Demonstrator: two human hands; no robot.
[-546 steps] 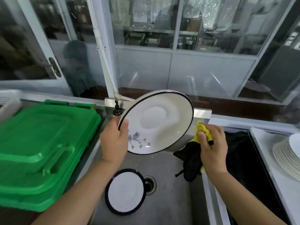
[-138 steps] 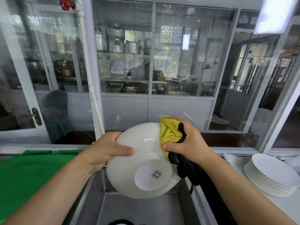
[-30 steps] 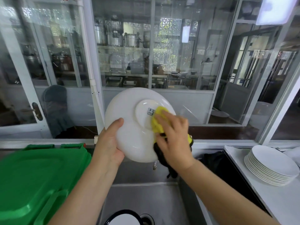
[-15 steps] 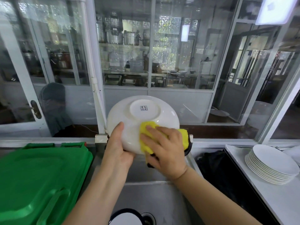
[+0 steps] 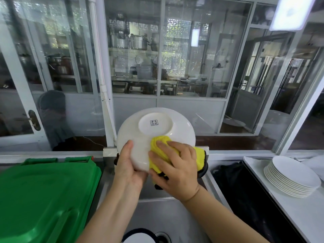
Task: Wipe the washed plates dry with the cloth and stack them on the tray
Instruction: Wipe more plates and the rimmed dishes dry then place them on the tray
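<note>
Glazed partitions and a stainless sink (image 5: 177, 218) form the setting — pots on shelves show behind the glass.

Item in hand: white plate (image 5: 156, 135), held up over the sink with its underside and stamped foot ring toward the camera. Left hand (image 5: 128, 165) grips its lower-left rim, thumb across the back. Right hand (image 5: 176, 164) presses a yellow cloth (image 5: 158, 144) flat against the lower right of the underside, fingers spread, not curled round it.

Also present: stack of white plates (image 5: 292, 178) on the white surface (image 5: 301, 213) at right; dark-rimmed plate (image 5: 138, 238) low in the sink; green bin lid (image 5: 43, 199) at left.

Step judged: drying the back of the plate — stacking not yet done. Next move likely calls for finishing the rim, then carrying the plate right and lowering it squarely onto the stack.
</note>
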